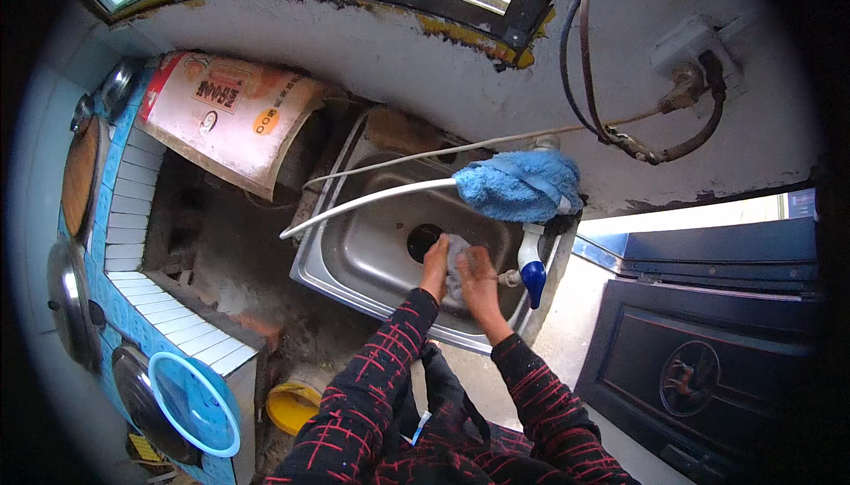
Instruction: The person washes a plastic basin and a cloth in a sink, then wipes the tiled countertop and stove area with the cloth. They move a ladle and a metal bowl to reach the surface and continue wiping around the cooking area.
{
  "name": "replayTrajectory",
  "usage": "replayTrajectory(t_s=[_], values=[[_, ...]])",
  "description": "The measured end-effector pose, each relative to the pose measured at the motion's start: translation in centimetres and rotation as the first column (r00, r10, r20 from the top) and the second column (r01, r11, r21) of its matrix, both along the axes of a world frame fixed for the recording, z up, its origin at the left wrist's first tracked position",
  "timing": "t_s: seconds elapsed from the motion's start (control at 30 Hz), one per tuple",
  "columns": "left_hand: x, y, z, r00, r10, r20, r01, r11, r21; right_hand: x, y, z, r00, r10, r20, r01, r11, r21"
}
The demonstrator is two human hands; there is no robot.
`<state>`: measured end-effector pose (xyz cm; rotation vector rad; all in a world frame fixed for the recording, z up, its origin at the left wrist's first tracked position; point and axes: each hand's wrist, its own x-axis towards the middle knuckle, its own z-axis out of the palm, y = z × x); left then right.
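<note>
Both of my hands are over a stainless steel sink [352, 246], on either side of a bunched grey cloth [454, 266]. My left hand [435, 266] grips the cloth from its left, close to the dark drain [424, 242]. From the other side my right hand [479, 279] presses on it, its fingers blurred. Just right of that hand is a tap [530, 256] with a blue lever. A blue towel [521, 185] is wrapped around the pipe above it, and a white hose [365, 203] runs out of the towel across the sink.
Left of the sink, a printed cardboard sheet [226, 113] leans by the wall. A clear blue basin [194, 404] and pot lids [70, 302] sit on the tiled counter, above a yellow bucket [292, 407]. Power cables [584, 53] hang from a wall socket; a dark door [690, 365] stands right.
</note>
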<state>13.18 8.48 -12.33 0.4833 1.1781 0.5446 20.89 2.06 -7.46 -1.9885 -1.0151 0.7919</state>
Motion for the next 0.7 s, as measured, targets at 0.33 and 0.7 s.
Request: replayTrajectory(t_s=[0.33,0.7], values=[[-0.3,-1.0,2.2,0.947,-0.25,0.204,0.235,0.968,0.092,6.7,1.9,-1.9,0.955,0.03,0.295,0.112,0.883,-0.455],[-1.3,-2.0,-5.2,0.727,0.03,0.686,0.21,0.942,-0.263,-0.9,-1.3,4.0,0.968,0.199,-0.151,-0.194,0.98,0.053]])
